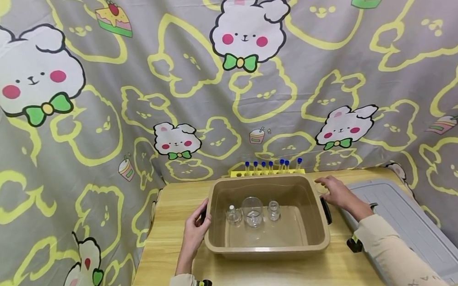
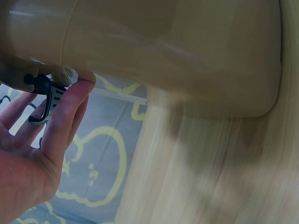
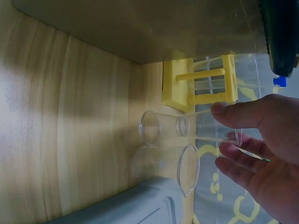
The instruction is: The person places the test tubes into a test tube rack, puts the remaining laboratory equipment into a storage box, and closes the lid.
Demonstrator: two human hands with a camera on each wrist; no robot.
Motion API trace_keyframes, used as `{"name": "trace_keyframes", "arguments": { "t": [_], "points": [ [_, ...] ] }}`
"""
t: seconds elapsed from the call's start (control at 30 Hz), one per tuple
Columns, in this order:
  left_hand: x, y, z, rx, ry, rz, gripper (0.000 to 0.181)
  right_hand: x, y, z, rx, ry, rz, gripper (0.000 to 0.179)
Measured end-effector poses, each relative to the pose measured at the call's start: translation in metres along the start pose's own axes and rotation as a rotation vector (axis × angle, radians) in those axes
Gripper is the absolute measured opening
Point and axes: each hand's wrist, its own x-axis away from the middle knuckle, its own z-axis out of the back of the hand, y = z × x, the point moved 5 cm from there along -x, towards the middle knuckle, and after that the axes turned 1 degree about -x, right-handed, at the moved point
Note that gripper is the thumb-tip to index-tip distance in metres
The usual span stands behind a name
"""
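A brown plastic bin (image 1: 270,249) stands on the table with several clear glass vessels inside. Among these are a white-capped bottle (image 1: 233,215), a wide beaker-like vessel (image 1: 253,216) and a small jar (image 1: 274,210). My left hand (image 1: 196,229) holds the bin's left side, its fingers around the black handle (image 2: 43,95). Beyond the bin's right side, my right hand (image 1: 339,194) grips the upper part of a clear footed conical glass (image 3: 201,127) between thumb and fingers. That glass stands upright; a clear beaker (image 3: 187,172) is beside it.
A yellow test tube rack (image 1: 238,174) holding blue-capped tubes (image 1: 263,167) stands behind the bin. A grey lid (image 1: 411,226) lies at the right of the wooden table (image 1: 246,284). Patterned curtain (image 1: 208,103) hangs close behind and on both sides.
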Motion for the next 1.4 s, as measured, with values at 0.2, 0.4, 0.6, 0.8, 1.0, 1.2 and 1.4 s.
{"name": "trace_keyframes", "arguments": {
  "t": [0.2, 0.4, 0.6, 0.8, 1.0, 1.2, 1.4],
  "points": [
    [0.0, 0.0, -0.001, -0.001, 0.008, -0.001, 0.048, 0.001, -0.002, -0.001, 0.01, 0.006, -0.01, 0.048],
    [0.001, 0.001, 0.0, 0.009, 0.012, 0.008, 0.048, 0.001, -0.003, -0.001, 0.023, 0.038, 0.014, 0.046],
    [0.0, 0.001, -0.001, -0.017, 0.015, -0.006, 0.048, 0.005, -0.004, 0.002, 0.023, 0.038, -0.026, 0.046],
    [0.0, 0.001, -0.001, -0.008, 0.013, 0.012, 0.049, 0.008, -0.007, 0.009, 0.022, 0.056, -0.052, 0.048],
    [0.002, 0.001, -0.001, -0.008, 0.014, 0.017, 0.049, 0.009, -0.012, 0.015, 0.026, 0.091, -0.045, 0.05],
    [0.0, 0.001, -0.001, -0.004, 0.004, -0.029, 0.048, 0.008, -0.019, 0.023, 0.037, 0.122, -0.061, 0.049],
    [0.0, 0.002, -0.001, 0.001, 0.0, -0.039, 0.048, 0.009, -0.03, 0.037, 0.054, 0.18, -0.059, 0.047]
  ]
}}
